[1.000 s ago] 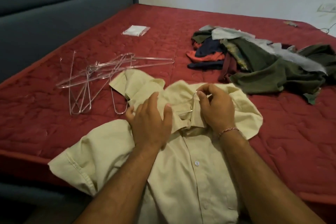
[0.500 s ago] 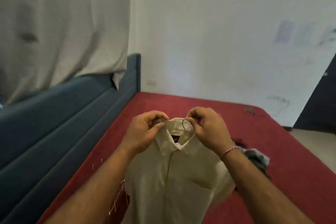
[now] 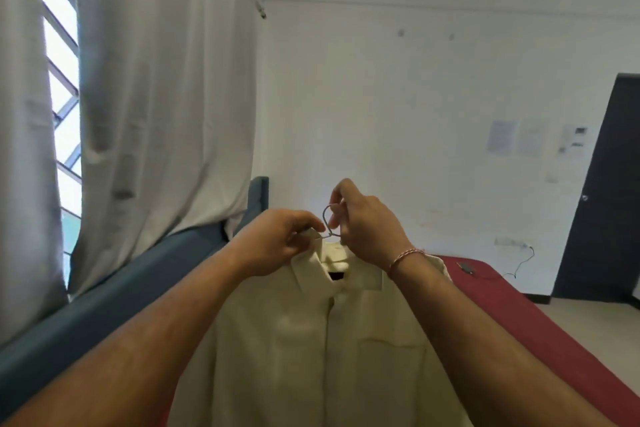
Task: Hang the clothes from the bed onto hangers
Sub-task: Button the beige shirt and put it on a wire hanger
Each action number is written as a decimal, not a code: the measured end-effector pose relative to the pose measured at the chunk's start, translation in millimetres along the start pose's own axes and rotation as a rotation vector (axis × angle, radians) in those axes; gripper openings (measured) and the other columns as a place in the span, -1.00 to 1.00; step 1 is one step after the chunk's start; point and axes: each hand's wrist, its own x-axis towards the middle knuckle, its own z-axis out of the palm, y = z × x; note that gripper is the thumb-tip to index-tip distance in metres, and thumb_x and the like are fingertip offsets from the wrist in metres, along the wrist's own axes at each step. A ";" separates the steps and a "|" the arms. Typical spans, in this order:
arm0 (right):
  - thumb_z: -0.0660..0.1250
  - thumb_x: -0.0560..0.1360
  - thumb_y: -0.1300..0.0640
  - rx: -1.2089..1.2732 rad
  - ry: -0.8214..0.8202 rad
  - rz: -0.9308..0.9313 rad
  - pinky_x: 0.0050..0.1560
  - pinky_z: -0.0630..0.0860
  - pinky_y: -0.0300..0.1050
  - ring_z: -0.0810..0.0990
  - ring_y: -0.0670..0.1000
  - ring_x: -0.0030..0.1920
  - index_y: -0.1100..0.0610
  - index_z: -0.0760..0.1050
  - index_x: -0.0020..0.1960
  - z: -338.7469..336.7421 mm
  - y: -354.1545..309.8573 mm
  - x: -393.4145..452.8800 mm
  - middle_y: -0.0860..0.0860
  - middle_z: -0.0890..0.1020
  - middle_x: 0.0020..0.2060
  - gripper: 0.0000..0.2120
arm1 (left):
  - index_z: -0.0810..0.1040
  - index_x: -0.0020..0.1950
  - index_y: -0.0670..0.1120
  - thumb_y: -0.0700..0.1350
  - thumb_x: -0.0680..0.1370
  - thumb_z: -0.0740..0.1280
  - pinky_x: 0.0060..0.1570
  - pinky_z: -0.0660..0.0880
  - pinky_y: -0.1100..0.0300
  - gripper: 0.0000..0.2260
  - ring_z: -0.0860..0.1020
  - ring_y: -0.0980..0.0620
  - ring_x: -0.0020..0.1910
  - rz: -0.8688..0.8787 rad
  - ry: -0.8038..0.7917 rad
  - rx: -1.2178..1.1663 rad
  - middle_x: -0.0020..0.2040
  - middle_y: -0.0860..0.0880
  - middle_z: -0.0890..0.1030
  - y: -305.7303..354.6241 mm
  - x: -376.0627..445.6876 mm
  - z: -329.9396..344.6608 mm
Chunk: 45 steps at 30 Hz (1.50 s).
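Observation:
A cream button-up shirt [image 3: 311, 340] hangs in the air in front of me on a thin wire hanger. Only the hanger's hook [image 3: 327, 218] shows above the collar. My right hand [image 3: 367, 229] pinches the hook from the right. My left hand [image 3: 277, 243] grips the left side of the collar just below the hook. The rest of the hanger is hidden inside the shirt. The red bed [image 3: 540, 315] lies below and to the right, mostly covered by the shirt and my arms.
A blue padded headboard [image 3: 121, 291] runs along the left, with a grey curtain [image 3: 156, 97] and a window behind it. A white wall stands ahead. A dark door [image 3: 602, 191] is at the far right, and a small device with a cable lies on the bed's far corner.
The shirt has gone from lying flat on the bed to hanging high in front of me, and my view has tilted up. The clothes pile and spare hangers have left the view.

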 end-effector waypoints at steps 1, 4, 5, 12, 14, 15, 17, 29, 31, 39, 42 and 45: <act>0.22 0.64 0.16 0.020 0.025 0.000 -0.28 0.53 0.02 0.62 0.07 -0.23 -0.07 0.31 0.04 -1.4 -3.3 0.0 -0.06 0.69 -0.18 -0.86 | 0.65 0.28 0.08 -0.14 0.63 0.41 0.19 0.57 0.22 -0.75 0.62 0.26 0.09 -0.006 0.017 0.013 0.11 0.19 0.68 3.1 -3.2 -1.6; 0.25 0.65 0.14 0.023 0.138 -0.019 -0.32 0.35 -0.17 0.56 0.05 -0.17 0.01 0.39 0.06 -4.3 -9.7 0.7 -0.06 0.65 -0.11 -0.94 | 0.65 0.25 0.07 -0.10 0.60 0.45 0.03 0.51 0.37 -0.77 0.61 0.27 -0.03 -0.047 0.034 0.056 0.01 0.23 0.64 5.5 -7.9 -8.3; 0.27 0.65 0.14 0.030 0.168 -0.040 -0.29 0.37 -0.15 0.54 0.05 -0.13 0.02 0.42 0.06 -5.6 -10.2 1.9 -0.05 0.63 -0.08 -0.96 | 0.67 0.18 0.06 -0.07 0.60 0.45 -0.03 0.52 0.34 -0.83 0.61 0.23 -0.08 -0.098 0.027 0.100 -0.04 0.21 0.65 6.3 -6.8 -11.9; 0.40 0.60 0.06 0.364 -0.072 -0.121 0.12 0.54 -0.14 0.54 -0.06 0.21 0.03 0.47 0.17 -22.5 2.4 28.0 -0.04 0.54 0.23 -0.81 | 0.64 -0.23 -0.01 -0.06 0.53 0.44 -0.24 0.55 -0.03 -0.86 0.55 0.08 -0.33 -0.196 0.181 0.210 -0.35 0.06 0.59 11.6 -12.0 -36.7; 0.47 0.53 -0.13 0.326 -0.291 -0.028 0.16 0.51 -0.15 0.53 -0.11 0.22 -0.02 0.45 0.33 -28.8 7.4 40.1 -0.13 0.51 0.25 -0.55 | 0.61 -0.23 0.00 -0.05 0.53 0.44 -0.28 0.52 0.01 -0.85 0.53 0.08 -0.35 -0.195 0.237 0.237 -0.37 0.07 0.56 17.2 -17.5 -44.6; 0.48 0.50 -0.17 0.345 -0.403 0.020 0.13 0.50 -0.18 0.56 -0.11 0.18 -0.03 0.47 0.37 -32.1 8.2 44.3 -0.14 0.55 0.21 -0.49 | 0.61 -0.23 0.00 -0.06 0.54 0.45 -0.29 0.50 0.05 -0.85 0.53 0.09 -0.35 -0.210 0.260 0.248 -0.37 0.07 0.56 21.6 -19.1 -47.5; 0.52 0.50 -0.09 0.432 -0.552 -0.005 0.02 0.53 -0.25 0.62 -0.11 0.04 -0.03 0.60 0.28 -32.0 10.0 51.8 -0.13 0.66 0.05 -0.62 | 0.63 -0.21 -0.03 -0.07 0.54 0.48 -0.29 0.46 0.10 -0.86 0.53 0.10 -0.35 -0.253 0.313 0.275 -0.36 0.05 0.58 29.3 -23.6 -54.4; 0.36 0.61 -0.05 0.854 -0.650 -0.464 0.04 0.67 0.02 0.74 0.10 0.01 0.06 0.72 0.10 -27.4 -47.1 70.5 0.04 0.76 -0.04 -0.76 | 0.64 -0.16 -0.09 0.14 0.44 0.46 -0.24 0.51 -0.01 -0.71 0.56 -0.05 -0.29 -0.630 0.651 0.585 -0.33 -0.02 0.60 99.9 -139.8 -139.2; 0.41 0.58 -0.07 0.893 -0.740 -0.520 0.11 0.65 0.11 0.73 0.15 0.05 0.14 0.71 0.12 -19.8 -70.1 72.4 0.14 0.75 -0.01 -0.70 | 0.68 -0.13 -0.07 0.16 0.40 0.44 -0.20 0.57 -0.06 -0.70 0.59 -0.03 -0.28 -0.700 0.711 0.571 -0.30 -0.01 0.64 117.0 -170.7 -163.3; 0.34 0.62 0.21 1.389 -0.805 -0.258 -0.08 0.51 0.08 0.58 0.15 -0.21 0.29 0.63 -0.13 8.4 -242.5 -9.4 0.17 0.64 -0.27 -0.79 | 0.61 -0.18 -0.02 0.22 0.55 0.37 -0.12 0.54 0.01 -0.67 0.59 -0.11 -0.11 -0.937 0.887 1.305 -0.18 0.03 0.60 216.7 -260.4 -215.2; 0.28 0.59 0.26 1.489 -0.828 -0.213 0.02 0.64 0.14 0.69 0.22 -0.10 0.18 0.66 -0.13 -5.2 -307.2 -54.5 0.14 0.73 -0.19 -0.79 | 0.65 -0.16 -0.09 0.44 0.58 0.16 -0.29 0.59 0.06 -0.38 0.63 -0.08 -0.39 -1.280 0.641 0.670 -0.33 -0.05 0.68 249.3 -279.5 -203.2; 0.25 0.63 0.10 1.418 -0.701 -0.548 0.04 0.64 0.14 0.67 0.03 -0.02 0.03 0.58 0.04 -22.3 -358.0 -100.2 -0.01 0.70 -0.08 -0.87 | 0.64 0.14 -0.12 0.44 0.57 0.15 -0.20 0.66 -0.01 -0.35 0.73 -0.13 -0.20 -1.421 0.590 0.212 -0.09 -0.15 0.74 264.8 -300.3 -195.0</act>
